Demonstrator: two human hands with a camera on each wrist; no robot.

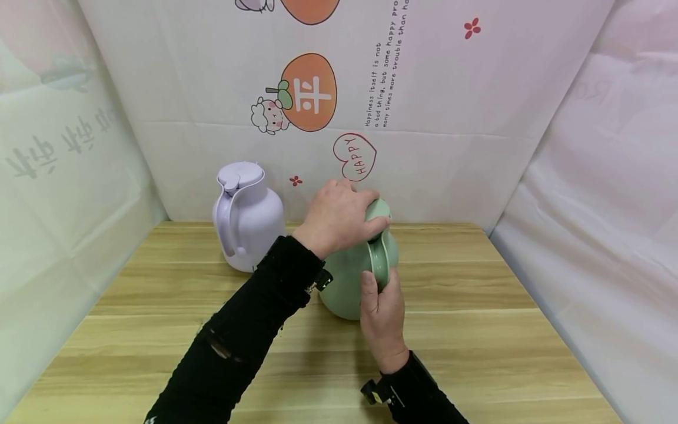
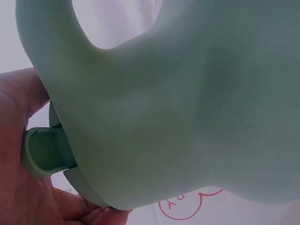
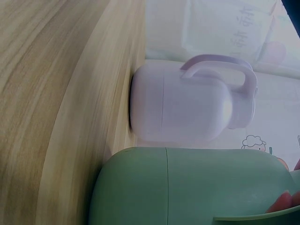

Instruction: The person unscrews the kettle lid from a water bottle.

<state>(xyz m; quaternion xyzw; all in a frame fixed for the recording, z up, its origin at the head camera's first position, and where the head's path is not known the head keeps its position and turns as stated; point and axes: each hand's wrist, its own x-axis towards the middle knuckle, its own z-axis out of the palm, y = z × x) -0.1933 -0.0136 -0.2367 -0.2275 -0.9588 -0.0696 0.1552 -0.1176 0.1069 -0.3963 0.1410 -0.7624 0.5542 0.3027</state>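
A green thermos jug stands on the wooden table, its handle toward me and a little right. My left hand reaches across its top and grips the lid between thumb and fingers. Beneath that palm, the left wrist view has the lid's thumb lever sticking out from the neck. The right hand holds the handle low down, thumb along its near side. In the right wrist view, fingertips show between handle and body. Part of the jug's neck is hidden behind my left hand.
A lavender thermos jug stands upright at the back left, near my left forearm, with its lid on. Behind the table hangs a printed white cloth, and more cloth hangs along both sides.
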